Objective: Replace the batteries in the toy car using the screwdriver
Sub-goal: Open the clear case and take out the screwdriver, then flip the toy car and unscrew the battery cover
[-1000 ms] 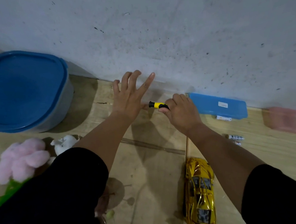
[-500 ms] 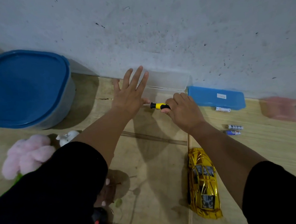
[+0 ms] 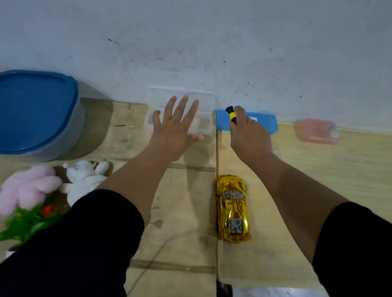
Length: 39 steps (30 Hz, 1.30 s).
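Right hand (image 3: 249,135): grip closed around the screwdriver (image 3: 231,115), yellow handle with black end cap protruding upward from the fist, held over the near edge of the blue case (image 3: 267,122) lying against the wall (image 3: 205,31). Screwdriver tip hidden inside the fist; cannot tell its orientation beyond the handle. Left hand (image 3: 175,135): grip fully open, nothing held, fingers (image 3: 181,107) spread, palm down above the clear plastic box (image 3: 202,115) standing at the base of the wall; contact with the box cannot be confirmed. Toy car (image 3: 233,208): gold, on its wheels on the wooden tabletop (image 3: 331,173), just right of the seam between two boards, between both forearms and nearer the camera than either hand, well apart from the screwdriver. Battery compartment not visible from above. Blue-lidded container (image 3: 27,109): far left, against the wall. Pink plush toy (image 3: 26,188) and white plush toy (image 3: 85,174): side by side on the left of the tabletop, beside a green plastic plant (image 3: 24,224). Pink object (image 3: 316,130): far right near the wall, blurred, type undetermined. Both arms in black sleeves (image 3: 70,261).
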Available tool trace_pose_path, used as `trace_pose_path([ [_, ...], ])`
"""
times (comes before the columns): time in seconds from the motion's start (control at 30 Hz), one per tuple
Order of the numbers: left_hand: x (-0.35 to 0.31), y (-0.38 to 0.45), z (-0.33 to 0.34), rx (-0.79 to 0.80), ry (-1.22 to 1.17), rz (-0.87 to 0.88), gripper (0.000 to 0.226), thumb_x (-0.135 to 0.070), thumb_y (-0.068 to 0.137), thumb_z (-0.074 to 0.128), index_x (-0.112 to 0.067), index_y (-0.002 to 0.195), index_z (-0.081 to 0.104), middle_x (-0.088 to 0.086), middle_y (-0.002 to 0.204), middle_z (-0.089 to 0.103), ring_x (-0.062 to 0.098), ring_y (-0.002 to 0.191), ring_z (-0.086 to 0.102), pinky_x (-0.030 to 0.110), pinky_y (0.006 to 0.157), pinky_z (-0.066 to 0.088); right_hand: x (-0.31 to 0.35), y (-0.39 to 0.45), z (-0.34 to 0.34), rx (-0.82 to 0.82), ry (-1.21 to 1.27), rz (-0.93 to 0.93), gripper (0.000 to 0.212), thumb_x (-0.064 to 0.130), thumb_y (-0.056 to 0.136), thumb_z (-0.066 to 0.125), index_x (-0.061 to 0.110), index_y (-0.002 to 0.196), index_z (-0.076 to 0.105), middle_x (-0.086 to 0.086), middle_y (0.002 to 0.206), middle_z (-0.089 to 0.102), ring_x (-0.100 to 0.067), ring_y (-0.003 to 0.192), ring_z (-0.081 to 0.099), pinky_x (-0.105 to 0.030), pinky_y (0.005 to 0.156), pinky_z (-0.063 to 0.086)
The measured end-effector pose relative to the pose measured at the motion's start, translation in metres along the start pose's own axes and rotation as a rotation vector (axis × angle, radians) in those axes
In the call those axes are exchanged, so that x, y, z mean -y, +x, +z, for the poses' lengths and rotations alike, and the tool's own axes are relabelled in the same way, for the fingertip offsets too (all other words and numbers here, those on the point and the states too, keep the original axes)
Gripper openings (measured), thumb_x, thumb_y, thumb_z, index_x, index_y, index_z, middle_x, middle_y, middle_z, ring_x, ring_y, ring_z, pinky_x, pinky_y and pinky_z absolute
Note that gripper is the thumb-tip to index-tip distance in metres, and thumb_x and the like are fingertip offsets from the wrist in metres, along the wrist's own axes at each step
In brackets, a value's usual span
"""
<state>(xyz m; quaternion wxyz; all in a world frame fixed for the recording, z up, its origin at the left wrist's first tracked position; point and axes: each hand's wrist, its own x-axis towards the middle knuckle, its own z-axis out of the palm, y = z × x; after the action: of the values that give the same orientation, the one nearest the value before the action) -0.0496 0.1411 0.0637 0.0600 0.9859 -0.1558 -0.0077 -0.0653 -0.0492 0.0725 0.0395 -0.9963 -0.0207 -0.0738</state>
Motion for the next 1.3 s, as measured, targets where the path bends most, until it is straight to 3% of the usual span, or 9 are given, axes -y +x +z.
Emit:
trace_pose_path([
  [0.07,-0.023,-0.015,0.003,-0.012,0.012,0.015,0.08,-0.069,0.085,0.024,-0.028,0.151,0.001,0.0,0.16,0.001,0.024,0.146,0.0,0.054,0.108,0.017,-0.016,-0.019,-0.012,0.016,0.011,0.03,0.043,0.027,0.101,0.034,0.014,0.141,0.026,-0.012,0.097,0.063,-0.032,0.085,0.062,-0.032,0.058,0.037],
  [0.2,-0.07,-0.054,0.01,-0.043,0.014,0.0,0.087,-0.074,0.085,0.001,-0.02,0.144,0.037,0.009,0.146,0.043,0.033,0.132,0.043,0.057,0.087,0.043,-0.048,-0.065,-0.027,0.03,0.014,0.04,0.047,0.029,0.101,0.033,0.019,0.145,0.021,-0.011,0.103,0.063,-0.031,0.091,0.061,-0.033,0.061,0.038],
  [0.3,-0.107,-0.076,0.022,-0.002,-0.035,-0.023,0.083,-0.074,0.082,0.01,-0.026,0.151,0.015,0.004,0.158,0.017,0.027,0.145,0.015,0.057,0.104,0.027,-0.068,-0.103,-0.025,0.066,0.034,0.053,0.049,0.028,0.1,0.032,0.019,0.146,0.019,-0.012,0.109,0.063,-0.031,0.097,0.06,-0.033,0.064,0.039],
  [0.4,-0.136,-0.098,0.035,0.165,-0.116,-0.057,0.08,-0.066,0.087,0.032,-0.032,0.15,-0.004,-0.001,0.16,-0.006,0.023,0.146,-0.008,0.055,0.112,0.008,-0.083,-0.138,-0.011,0.12,0.05,0.085,0.05,0.028,0.1,0.031,0.021,0.147,0.017,-0.009,0.106,0.064,-0.029,0.097,0.059,-0.033,0.065,0.039],
  [0.57,-0.152,-0.12,0.073,0.214,-0.049,-0.059,0.077,-0.071,0.083,0.018,-0.037,0.149,-0.005,0.0,0.16,-0.007,0.024,0.146,-0.007,0.056,0.11,0.015,-0.097,-0.176,0.023,0.199,0.082,0.148,0.051,0.028,0.1,0.03,0.021,0.148,0.013,-0.008,0.107,0.063,-0.028,0.099,0.057,-0.034,0.068,0.043],
  [0.7,-0.154,-0.123,0.082,0.17,-0.061,-0.078,0.093,-0.085,0.066,-0.003,-0.041,0.148,-0.001,-0.001,0.16,-0.002,0.023,0.146,-0.002,0.057,0.109,0.018,-0.103,-0.186,0.046,0.255,0.1,0.204,0.054,0.026,0.1,0.031,0.02,0.149,0.01,-0.008,0.107,0.064,-0.028,0.105,0.055,-0.035,0.072,0.045],
  [0.9,-0.154,-0.121,0.079,0.181,-0.116,-0.058,0.077,-0.074,0.082,0.026,-0.041,0.148,0.003,0.001,0.16,-0.003,0.023,0.146,-0.003,0.055,0.11,0.014,-0.105,-0.184,0.063,0.213,0.172,0.233,0.051,0.029,0.101,0.028,0.021,0.149,0.014,-0.01,0.12,0.058,-0.03,0.111,0.049,-0.038,0.075,0.043],
  [1.13,-0.152,-0.118,0.077,0.189,-0.103,-0.061,0.08,-0.076,0.079,0.025,-0.042,0.148,0.002,0.003,0.159,-0.004,0.024,0.146,-0.002,0.056,0.109,0.017,-0.105,-0.184,0.066,0.188,0.167,0.255,0.056,0.04,0.099,0.028,0.021,0.15,0.012,-0.013,0.129,0.04,-0.029,0.112,0.043,-0.038,0.068,0.044],
  [1.3,-0.158,-0.119,0.071,0.178,-0.057,-0.145,0.08,-0.072,0.082,0.039,-0.043,0.147,0.004,0.007,0.157,0.002,0.031,0.141,0.009,0.052,0.106,0.024,-0.105,-0.182,0.058,0.177,0.153,0.222,0.058,0.042,0.098,0.027,0.02,0.15,0.014,-0.015,0.127,0.041,-0.03,0.11,0.043,-0.041,0.075,0.044],
])
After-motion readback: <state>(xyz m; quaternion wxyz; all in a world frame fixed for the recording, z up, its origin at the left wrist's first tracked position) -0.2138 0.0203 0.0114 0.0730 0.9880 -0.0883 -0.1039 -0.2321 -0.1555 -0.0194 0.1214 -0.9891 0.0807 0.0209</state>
